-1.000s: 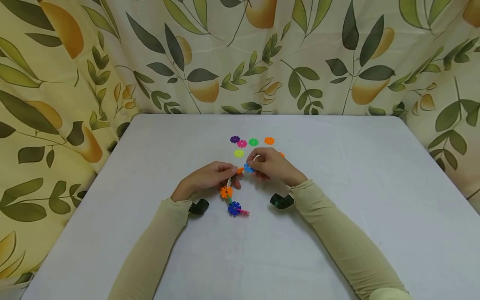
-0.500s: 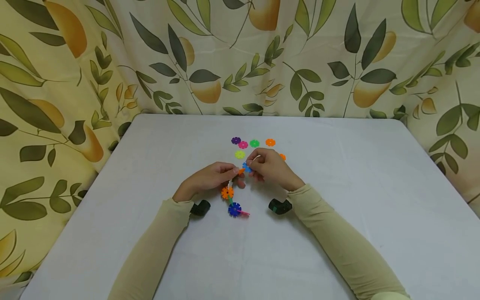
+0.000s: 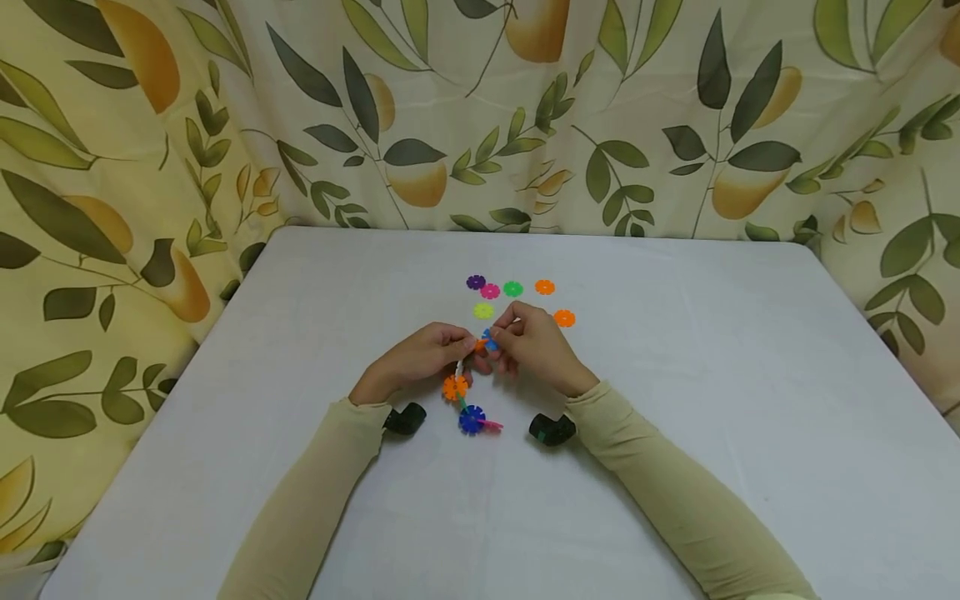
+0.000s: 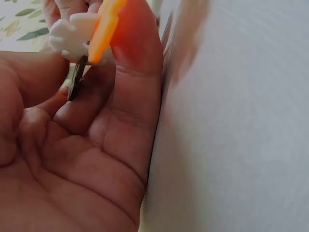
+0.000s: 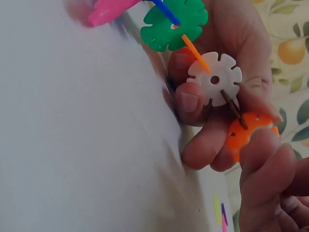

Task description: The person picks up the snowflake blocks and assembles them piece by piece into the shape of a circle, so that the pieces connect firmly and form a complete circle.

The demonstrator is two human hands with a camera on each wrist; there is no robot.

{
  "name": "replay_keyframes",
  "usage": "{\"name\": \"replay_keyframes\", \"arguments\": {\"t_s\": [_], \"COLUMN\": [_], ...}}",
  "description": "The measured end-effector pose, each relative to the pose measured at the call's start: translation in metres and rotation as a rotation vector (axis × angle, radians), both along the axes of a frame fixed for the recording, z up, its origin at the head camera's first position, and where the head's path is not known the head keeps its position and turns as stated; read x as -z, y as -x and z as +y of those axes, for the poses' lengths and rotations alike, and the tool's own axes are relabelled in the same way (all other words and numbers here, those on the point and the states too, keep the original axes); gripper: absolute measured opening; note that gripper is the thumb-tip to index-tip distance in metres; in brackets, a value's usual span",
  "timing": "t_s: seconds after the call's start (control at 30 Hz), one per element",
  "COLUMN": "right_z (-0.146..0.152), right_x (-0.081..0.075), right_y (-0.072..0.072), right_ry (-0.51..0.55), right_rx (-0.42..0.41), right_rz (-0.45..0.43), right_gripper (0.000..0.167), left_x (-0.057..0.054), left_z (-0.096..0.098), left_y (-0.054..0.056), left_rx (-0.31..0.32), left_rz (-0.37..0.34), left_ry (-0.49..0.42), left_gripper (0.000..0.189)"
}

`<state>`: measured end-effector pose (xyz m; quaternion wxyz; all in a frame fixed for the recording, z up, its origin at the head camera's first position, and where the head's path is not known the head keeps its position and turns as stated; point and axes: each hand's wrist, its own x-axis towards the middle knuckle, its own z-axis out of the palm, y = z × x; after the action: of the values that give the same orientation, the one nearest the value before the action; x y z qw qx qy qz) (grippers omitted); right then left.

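head view: the white tabletop (image 3: 675, 417) spreads widely toward three and nine o'clock of the hands, its straight far edge at twelve, before a leaf-and-fruit curtain (image 3: 525, 125). flat, round, notched loose discs (image 3: 513, 289), plastic-looking, lie from twelve to about two o'clock of the hands. a chain (image 3: 454, 387) of similar pieces trails toward six, ending in a deep blue disc (image 3: 472, 420) and a pink disc (image 3: 492, 426). the left hand (image 3: 420, 354) has its grip pinching an orange end disc (image 3: 481, 344); the right hand (image 3: 536, 342) pinches a light blue disc (image 3: 491, 340) right up to it, though whether the slots engage is too small to tell.

left wrist view: pale tabletop fills the three o'clock side, just beside the palm. a smooth, lobed white disc (image 4: 70, 36) sits at eleven, crossed by an orange link (image 4: 105, 31) and a brown link (image 4: 77, 77), both edge-on, among curled fingers.

right wrist view: tabletop lies at nine, curtain at three. a glossy green disc (image 5: 175, 24) is at twelve; the orange end disc, at about four, sits between left thumb and fingertip, the right fingers pressed together over its lower side.
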<state>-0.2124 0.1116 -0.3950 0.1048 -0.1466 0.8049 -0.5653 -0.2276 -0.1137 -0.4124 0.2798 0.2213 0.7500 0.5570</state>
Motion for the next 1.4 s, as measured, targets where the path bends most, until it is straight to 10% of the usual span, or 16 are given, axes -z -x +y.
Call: {"name": "replay_keyframes", "arguments": {"t_s": [0.93,1.4], "right_z": [0.01,-0.009], "right_x": [0.013,0.007], "right_y": [0.041,0.065], "right_ry": [-0.274,-0.559], "right_rx": [0.025,-0.097], "right_rz": [0.121,0.202], "right_gripper": [0.028,0.029], "left_x": [-0.001,-0.006], "left_z": [-0.018,-0.02], "left_y": [0.006,0.005], "left_rx": [-0.042,-0.06], "left_rz": [-0.12,0.007], "left_ry": [-0.06,0.044], "left_gripper": [0.029,0.022]}}
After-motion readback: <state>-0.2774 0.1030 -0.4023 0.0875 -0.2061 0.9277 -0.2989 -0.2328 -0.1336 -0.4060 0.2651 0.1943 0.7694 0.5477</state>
